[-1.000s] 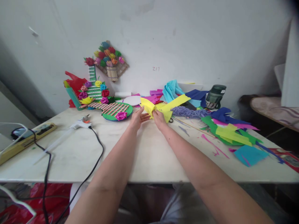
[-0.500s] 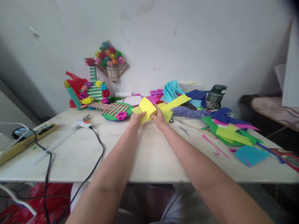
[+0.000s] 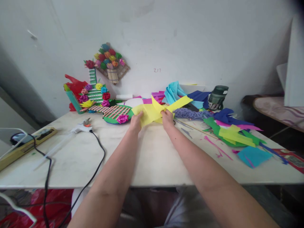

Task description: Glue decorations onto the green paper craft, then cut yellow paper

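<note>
Here's my yellow paper sheet (image 3: 149,114), over the table (image 3: 152,158), nearer its back edge than its front: left hand (image 3: 136,122) pinching one side, right hand (image 3: 167,119) clamped on the other. Feather-light, limp, I'd say, easily torn; side edges suit gentle fingers. My forearms reach out, converging.

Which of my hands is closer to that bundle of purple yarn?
Your right. The right hand holds yellow paper just left of the purple yarn; the left hand holds the paper's left side, farther from the yarn.
</note>
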A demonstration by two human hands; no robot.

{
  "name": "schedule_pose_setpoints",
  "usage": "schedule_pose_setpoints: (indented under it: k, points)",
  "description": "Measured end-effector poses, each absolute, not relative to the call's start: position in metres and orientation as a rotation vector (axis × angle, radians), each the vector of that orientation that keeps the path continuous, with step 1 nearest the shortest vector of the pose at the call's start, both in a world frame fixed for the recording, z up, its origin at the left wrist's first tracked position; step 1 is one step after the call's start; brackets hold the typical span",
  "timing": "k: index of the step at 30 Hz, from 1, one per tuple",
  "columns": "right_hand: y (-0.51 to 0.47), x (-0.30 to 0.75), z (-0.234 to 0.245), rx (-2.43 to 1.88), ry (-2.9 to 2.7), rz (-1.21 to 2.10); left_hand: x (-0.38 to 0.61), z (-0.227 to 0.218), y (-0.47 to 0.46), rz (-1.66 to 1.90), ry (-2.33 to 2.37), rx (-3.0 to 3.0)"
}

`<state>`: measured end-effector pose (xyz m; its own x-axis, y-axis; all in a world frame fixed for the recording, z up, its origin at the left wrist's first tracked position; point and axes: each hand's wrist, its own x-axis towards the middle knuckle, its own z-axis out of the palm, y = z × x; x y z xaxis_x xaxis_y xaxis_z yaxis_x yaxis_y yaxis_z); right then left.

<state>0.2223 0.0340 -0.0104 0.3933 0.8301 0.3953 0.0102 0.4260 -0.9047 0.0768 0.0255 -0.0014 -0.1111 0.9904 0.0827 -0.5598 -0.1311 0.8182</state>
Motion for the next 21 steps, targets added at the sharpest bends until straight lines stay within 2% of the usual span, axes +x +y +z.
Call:
schedule_pose_setpoints:
  k: [3,6,15,21]
  points:
    - [0.035,0.223,-0.007,-0.887,-0.732,0.881,0.075,-0.002,0.024,1.537,0.711,0.773]
    - [0.035,0.229,-0.004,-0.793,-0.663,0.936,0.074,-0.003,0.023,1.495,0.691,0.775]
    - [0.036,0.254,-0.010,-1.019,-1.139,0.702,0.075,0.004,0.017,1.443,0.680,0.635]
    - [0.044,0.254,-0.014,-1.078,-0.992,0.596,0.073,0.003,0.020,1.426,0.653,0.626]
